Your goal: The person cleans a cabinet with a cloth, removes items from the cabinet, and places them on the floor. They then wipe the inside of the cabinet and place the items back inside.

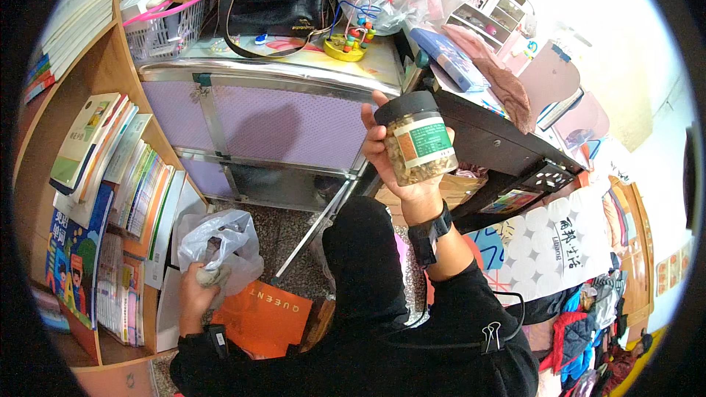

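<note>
My right hand [386, 170] is raised in front of the desk and grips a clear plastic jar [409, 168]. Small pale brown pieces fill the jar, which has a black screw lid and a green and white label bearing writing. My left hand [197, 295] is low beside the bookcase. It holds a greyish cloth [214, 277] and the edge of a translucent white plastic bag [242, 231]. The bag hangs with its mouth loosely gathered, and what it holds cannot be made out.
A wooden bookcase [105, 49] packed with books stands at the left. Ahead, a metal-edged cabinet [287, 116] carries a black handbag [276, 0], a basket [165, 38] and a bead maze toy [345, 48]. An orange paper bag [262, 317] is below. A dark desk [474, 138] stands at the right.
</note>
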Tool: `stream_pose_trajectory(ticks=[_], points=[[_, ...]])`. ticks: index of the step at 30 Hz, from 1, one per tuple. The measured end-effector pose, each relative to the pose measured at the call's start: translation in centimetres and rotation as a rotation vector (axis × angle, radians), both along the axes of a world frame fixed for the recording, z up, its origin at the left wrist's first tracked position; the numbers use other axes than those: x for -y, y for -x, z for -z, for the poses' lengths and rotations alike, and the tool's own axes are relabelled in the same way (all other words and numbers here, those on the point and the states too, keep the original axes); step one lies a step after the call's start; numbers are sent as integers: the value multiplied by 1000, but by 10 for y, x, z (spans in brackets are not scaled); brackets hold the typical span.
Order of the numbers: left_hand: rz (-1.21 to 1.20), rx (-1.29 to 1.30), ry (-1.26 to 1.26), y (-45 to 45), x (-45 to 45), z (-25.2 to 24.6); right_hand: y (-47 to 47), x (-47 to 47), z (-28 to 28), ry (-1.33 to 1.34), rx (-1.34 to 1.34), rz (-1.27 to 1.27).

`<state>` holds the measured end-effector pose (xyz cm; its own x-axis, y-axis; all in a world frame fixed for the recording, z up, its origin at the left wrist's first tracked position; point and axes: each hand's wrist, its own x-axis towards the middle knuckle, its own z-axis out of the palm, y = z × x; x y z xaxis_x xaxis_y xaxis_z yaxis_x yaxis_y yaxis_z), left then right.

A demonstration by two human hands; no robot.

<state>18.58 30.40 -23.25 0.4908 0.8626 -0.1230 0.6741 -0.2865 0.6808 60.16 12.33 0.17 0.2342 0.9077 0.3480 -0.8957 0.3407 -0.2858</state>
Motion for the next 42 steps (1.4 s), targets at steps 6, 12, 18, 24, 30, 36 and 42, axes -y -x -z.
stream_pose_trajectory(ticks=[6, 12, 18, 24, 30, 36, 42], points=[[13, 44, -50, -2, 2, 10, -11, 11, 2, -61, 17, -30], [-4, 0, -53, 1, 3, 22, -22, 25, 10, -158, 10, -94], [-16, -9, -98, -1, 4, 30, -22, 45, 5, -179, 13, -66], [-47, -73, -59, -3, 4, 18, -24, 53, 5, -218, 44, -71], [9, -26, 5, -9, 7, 7, -30, 60, -5, -196, 267, 82], [-6, 5, 18, 0, 5, 7, -9, 87, -25, 157, 793, 565], [-14, 1, -72, 2, 4, 7, 1, 95, -32, 247, 1061, 788]])
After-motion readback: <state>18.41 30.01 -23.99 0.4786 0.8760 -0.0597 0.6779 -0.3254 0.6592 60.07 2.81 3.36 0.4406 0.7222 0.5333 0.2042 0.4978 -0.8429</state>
